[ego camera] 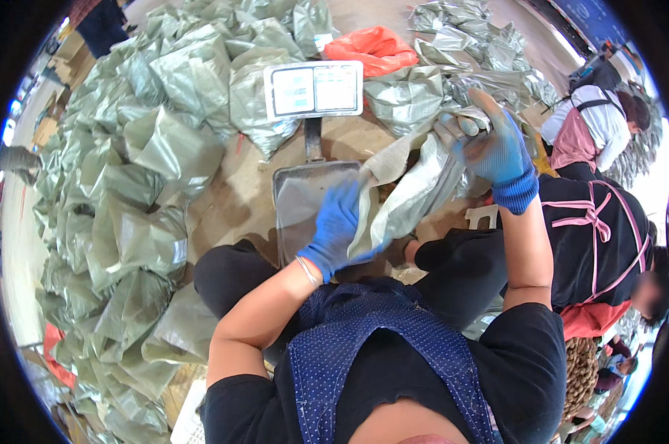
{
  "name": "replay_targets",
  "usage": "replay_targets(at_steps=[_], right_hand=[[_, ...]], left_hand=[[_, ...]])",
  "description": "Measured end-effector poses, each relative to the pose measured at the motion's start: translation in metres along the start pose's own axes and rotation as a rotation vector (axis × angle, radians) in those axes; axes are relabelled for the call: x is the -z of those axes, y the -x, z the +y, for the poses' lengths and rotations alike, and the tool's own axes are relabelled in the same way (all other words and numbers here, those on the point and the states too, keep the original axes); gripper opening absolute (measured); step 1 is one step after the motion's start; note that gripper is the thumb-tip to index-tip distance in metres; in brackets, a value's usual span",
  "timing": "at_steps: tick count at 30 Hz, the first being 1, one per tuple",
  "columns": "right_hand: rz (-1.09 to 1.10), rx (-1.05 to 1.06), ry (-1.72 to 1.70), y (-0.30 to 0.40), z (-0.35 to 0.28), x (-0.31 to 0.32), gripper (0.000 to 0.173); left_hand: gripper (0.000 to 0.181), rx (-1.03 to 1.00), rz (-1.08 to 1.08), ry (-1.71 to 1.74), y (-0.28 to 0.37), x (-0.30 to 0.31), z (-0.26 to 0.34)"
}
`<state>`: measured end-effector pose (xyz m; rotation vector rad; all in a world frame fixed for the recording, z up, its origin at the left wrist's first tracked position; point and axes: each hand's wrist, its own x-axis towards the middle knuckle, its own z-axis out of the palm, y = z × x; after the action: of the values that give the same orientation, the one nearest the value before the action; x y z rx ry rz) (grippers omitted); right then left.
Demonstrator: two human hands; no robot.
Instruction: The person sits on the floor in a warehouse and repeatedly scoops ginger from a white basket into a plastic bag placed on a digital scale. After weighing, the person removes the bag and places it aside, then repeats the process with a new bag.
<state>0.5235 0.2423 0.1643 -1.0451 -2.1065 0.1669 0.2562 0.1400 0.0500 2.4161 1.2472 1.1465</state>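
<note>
A pale grey-green woven plastic sack [423, 191] hangs between my gloved hands, its mouth pulled partly open. My right hand [487, 141], in a blue glove with a soiled grey palm, grips the rim at the upper right. At the sack's left side, my left hand [334, 225] has the near edge between fingers and thumb; motion blurs it. What is inside the sack is mostly hidden. Left of the sack is the dark-rimmed platform of a scale [298, 191], partly covered by my left hand. Its display head [315, 90] stands on a post beyond.
Filled woven sacks [145, 150] crowd the left and far side. An orange-red sack [370, 50] lies behind the display. Close on my right, a person in a dark top [589, 238] bends over near a white plastic stool [481, 216]. A heap of brown produce [578, 372] lies behind.
</note>
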Motion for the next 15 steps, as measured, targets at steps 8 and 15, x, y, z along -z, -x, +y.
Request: replay_targets(at_steps=[8, 15], right_hand=[[0.207, -0.515, -0.92, -0.005, -0.009, -0.064, 0.056], [-0.006, -1.073, -1.721, -0.023, -0.028, -0.091, 0.023]], left_hand=[[0.021, 0.59, 0.561, 0.839, 0.006, 0.052, -0.052], [0.026, 0.719, 0.423, 0.591, 0.01, 0.032, -0.083]])
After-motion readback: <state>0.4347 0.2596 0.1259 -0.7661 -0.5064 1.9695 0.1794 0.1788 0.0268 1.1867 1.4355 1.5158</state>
